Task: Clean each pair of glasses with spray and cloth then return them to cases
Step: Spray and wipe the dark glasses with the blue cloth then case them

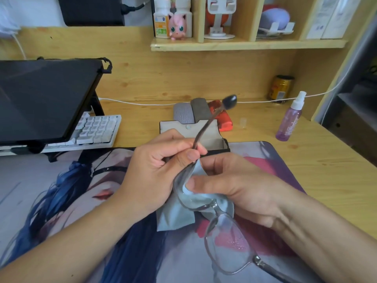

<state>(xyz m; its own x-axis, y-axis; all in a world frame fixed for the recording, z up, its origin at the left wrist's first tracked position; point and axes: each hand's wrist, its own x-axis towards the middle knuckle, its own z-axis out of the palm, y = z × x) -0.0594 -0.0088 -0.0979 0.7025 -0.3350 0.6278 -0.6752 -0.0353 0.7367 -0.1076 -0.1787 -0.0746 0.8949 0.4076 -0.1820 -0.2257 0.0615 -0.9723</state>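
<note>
Glasses point(206, 203) held low over the desk mat point(61, 201), near edge of the scene, one lens mid-wipe. Left hand point(155, 168) gripping the frame at the far hinge, fingers curled round the temple arm that sticks up and away. Right hand point(230, 186) pinching a pale blue cloth point(173, 217) against the far lens, thumb pressed on its face, cloth wrapped behind. Near lens untouched by the cloth and dotted with droplets, so judged sprayed but not yet wiped. Open beige case point(210, 131) lying on the worktop point(306, 160) just beyond the hands, flap up, seemingly waiting for this pair. Behind it, side by side, two grey cases point(191, 111) and a red case point(224, 119), shut as far as can be told; contents hidden, so cleaned or not cannot be said. Purple spray bottle point(289, 121) standing far right, well apart from the hands, its clear cap point(243, 121) set down beside the red case. Judged early to midway: second lens to wipe, pair to put away, remaining pairs possibly still to do.
</note>
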